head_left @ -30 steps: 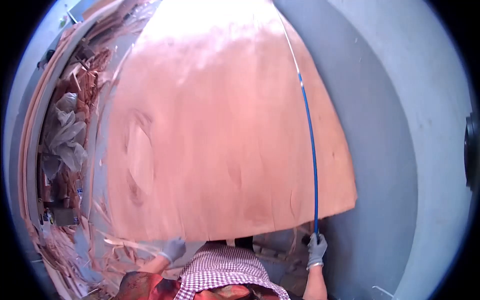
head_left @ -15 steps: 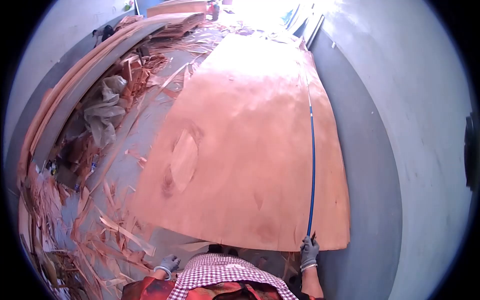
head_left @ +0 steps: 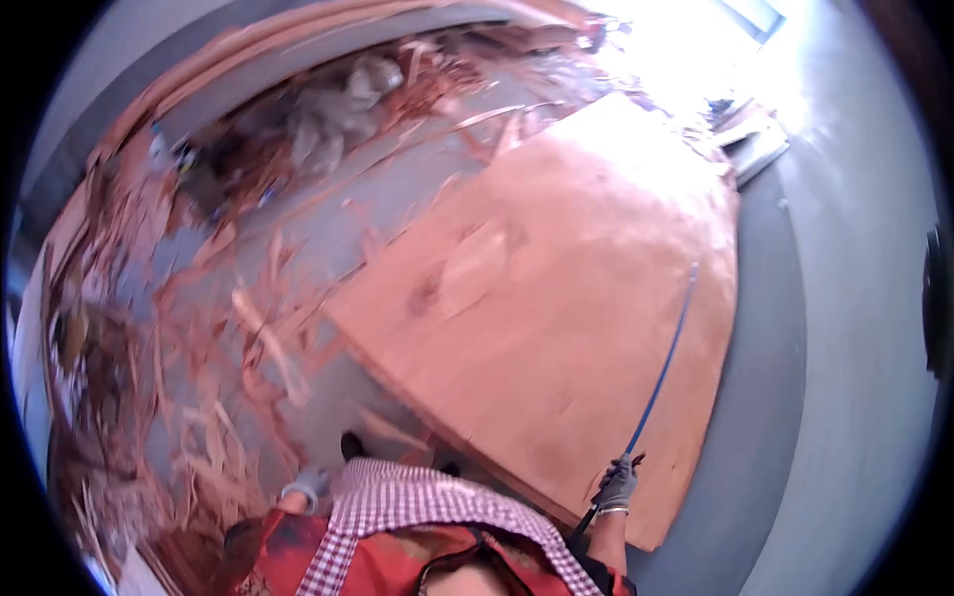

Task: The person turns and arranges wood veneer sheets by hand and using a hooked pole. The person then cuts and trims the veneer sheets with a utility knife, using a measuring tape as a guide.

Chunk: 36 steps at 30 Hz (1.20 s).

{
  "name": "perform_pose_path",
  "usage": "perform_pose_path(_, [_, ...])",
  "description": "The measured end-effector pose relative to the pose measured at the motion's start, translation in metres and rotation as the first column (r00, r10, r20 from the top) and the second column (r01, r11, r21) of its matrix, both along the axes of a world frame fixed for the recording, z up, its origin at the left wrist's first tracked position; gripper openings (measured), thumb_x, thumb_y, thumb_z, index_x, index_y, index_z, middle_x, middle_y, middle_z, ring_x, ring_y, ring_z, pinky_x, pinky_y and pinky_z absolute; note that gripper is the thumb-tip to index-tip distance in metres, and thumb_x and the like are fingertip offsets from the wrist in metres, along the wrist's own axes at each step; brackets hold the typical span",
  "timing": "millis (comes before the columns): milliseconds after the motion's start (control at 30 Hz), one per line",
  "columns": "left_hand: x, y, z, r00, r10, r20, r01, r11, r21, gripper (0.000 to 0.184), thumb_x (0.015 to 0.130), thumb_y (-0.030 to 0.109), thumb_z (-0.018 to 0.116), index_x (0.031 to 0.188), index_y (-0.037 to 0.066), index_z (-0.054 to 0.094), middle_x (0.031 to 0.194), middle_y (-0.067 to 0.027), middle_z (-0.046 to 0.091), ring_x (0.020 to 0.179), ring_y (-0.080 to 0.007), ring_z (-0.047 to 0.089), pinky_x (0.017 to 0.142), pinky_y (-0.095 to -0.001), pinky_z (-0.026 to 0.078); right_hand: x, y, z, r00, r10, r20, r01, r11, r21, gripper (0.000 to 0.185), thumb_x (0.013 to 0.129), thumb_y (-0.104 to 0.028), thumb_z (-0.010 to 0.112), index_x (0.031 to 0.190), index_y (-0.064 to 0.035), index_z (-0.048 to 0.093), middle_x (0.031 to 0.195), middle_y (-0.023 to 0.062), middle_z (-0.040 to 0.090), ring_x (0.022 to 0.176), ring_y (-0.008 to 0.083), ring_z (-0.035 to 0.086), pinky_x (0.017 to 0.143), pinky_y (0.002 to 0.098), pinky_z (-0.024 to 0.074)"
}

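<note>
Your gloved left hand (head_left: 310, 482) hangs beside your checked apron (head_left: 422, 497), too blurred to tell whether open or closed. The wood veneer sheet (head_left: 556, 328) spreads ahead and rightward. Your gloved right hand (head_left: 616, 483), nearer the sheet, is closed around the blue pole (head_left: 658, 382), whose long axis runs forward and slightly right over it.

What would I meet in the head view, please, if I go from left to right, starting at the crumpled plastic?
Crumpled translucent plastic → oval patch in the wood veneer sheet → blue rod → pale wall.
</note>
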<state>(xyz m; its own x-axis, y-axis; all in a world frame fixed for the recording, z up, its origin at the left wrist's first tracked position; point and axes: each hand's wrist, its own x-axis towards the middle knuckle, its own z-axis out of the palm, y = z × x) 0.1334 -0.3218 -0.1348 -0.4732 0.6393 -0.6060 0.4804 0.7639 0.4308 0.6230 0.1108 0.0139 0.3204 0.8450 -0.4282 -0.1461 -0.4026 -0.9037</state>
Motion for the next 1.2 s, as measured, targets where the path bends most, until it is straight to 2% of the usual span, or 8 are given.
perform_pose_path(133, [-0.018,-0.062,-0.032,0.973,-0.203,-0.109,0.219,0.961,0.168,0.032,0.082,0.031,0.051,0.095,0.006,0.065,0.091,-0.0197,0.064,0.085,-0.0336,0.062,0.073,-0.0399,0.049,-0.039,0.003,-0.016,0.979,0.05,0.197,-0.061,0.997,0.049,0.021,0.081,-0.022,0.067,0.074,-0.012,0.049,0.049,-0.0036,0.043,0.034,0.0061,0.038,0.031,0.0207,0.0277])
perform_pose_path(167, [-0.016,-0.041,0.034,0.919,0.308,0.246,-0.32,0.947,0.009,0.029,0.082,0.031,0.052,0.095,0.008,0.065,0.094,-0.0197,0.063,0.091,-0.035,0.06,0.078,-0.0414,0.047,-0.053,0.002,-0.018,0.972,0.05,0.228,-0.064,0.997,0.051,0.02,0.081,-0.021,0.066,0.073,-0.0122,0.049,0.049,-0.0038,0.043,0.034,0.0062,0.038,0.031,0.0208,0.0276])
perform_pose_path(433, [-0.127,-0.237,-0.084,0.925,0.378,-0.049,-0.378,0.926,-0.002,0.031,0.081,0.03,0.053,0.096,0.005,0.065,0.091,-0.0186,0.065,0.083,-0.0345,0.062,0.07,-0.0408,0.049,-0.231,-0.03,-0.008,0.985,0.055,0.161,-0.059,0.998,0.021,0.02,0.078,-0.023,0.068,0.068,-0.0166,0.051,0.048,-0.0034,0.044,0.033,0.0109,0.038,0.03,0.0249,0.0273])
perform_pose_path(500, [-0.16,-0.249,-0.028,0.585,0.761,0.28,-0.764,0.633,-0.125,0.03,0.082,0.027,0.054,0.096,0.003,0.065,0.082,-0.0155,0.065,0.069,-0.0247,0.064,0.058,-0.036,0.05,-0.264,-0.02,-0.011,0.993,0.072,0.093,-0.075,0.997,0.026,0.021,0.078,-0.023,0.068,0.068,-0.0149,0.052,0.049,-0.0032,0.046,0.032,0.0099,0.037,0.03,0.0245,0.0283])
perform_pose_path(567, [-0.192,-0.232,0.047,0.713,0.7,0.047,-0.699,0.714,-0.032,0.026,0.082,0.022,0.055,0.094,0.001,0.064,0.073,-0.0108,0.063,0.057,-0.0155,0.059,0.049,-0.0306,0.047,-0.312,-0.024,0.007,0.986,0.093,0.138,-0.105,0.991,0.079,0.022,0.078,-0.024,0.069,0.067,-0.0134,0.052,0.049,-0.0031,0.045,0.033,0.0093,0.038,0.031,0.0239,0.0291])
perform_pose_path(700, [-0.229,-0.29,-0.036,0.403,0.887,0.226,-0.911,0.412,0.01,0.02,0.081,0.011,0.05,0.092,0.001,0.063,0.067,-0.0072,0.06,0.053,-0.0139,0.053,0.047,-0.03,0.043,-0.389,-0.007,0.035,0.978,0.132,0.163,-0.146,0.987,0.071,0.023,0.079,-0.024,0.067,0.066,-0.0123,0.052,0.049,-0.0029,0.045,0.034,0.0086,0.039,0.031,0.0233,0.0298])
perform_pose_path(933, [-0.272,-0.234,-0.037,0.714,0.605,0.352,-0.616,0.782,-0.095,0.022,0.078,0.001,0.046,0.091,0.003,0.064,0.066,-0.007,0.059,0.057,-0.0152,0.055,0.051,-0.0277,0.044,-0.526,0.057,0.028,0.987,0.136,0.084,-0.142,0.987,0.074,0.021,0.079,-0.021,0.065,0.066,-0.0119,0.052,0.047,-0.0028,0.044,0.033,0.0091,0.038,0.031,0.0248,0.0296])
perform_pose_path(1200, [-0.393,-0.157,-0.033,0.636,0.677,0.37,-0.725,0.689,-0.015,0.021,0.079,0.002,0.05,0.096,0.002,0.063,0.074,-0.0066,0.061,0.061,-0.0158,0.056,0.054,-0.0273,0.046,-0.66,0.107,0.018,0.996,0.087,-0.007,-0.086,0.992,0.087,0.023,0.076,-0.018,0.066,0.063,-0.0148,0.048,0.048,0.0001,0.048,0.033,0.0116,0.042,0.031,0.025,0.0301])
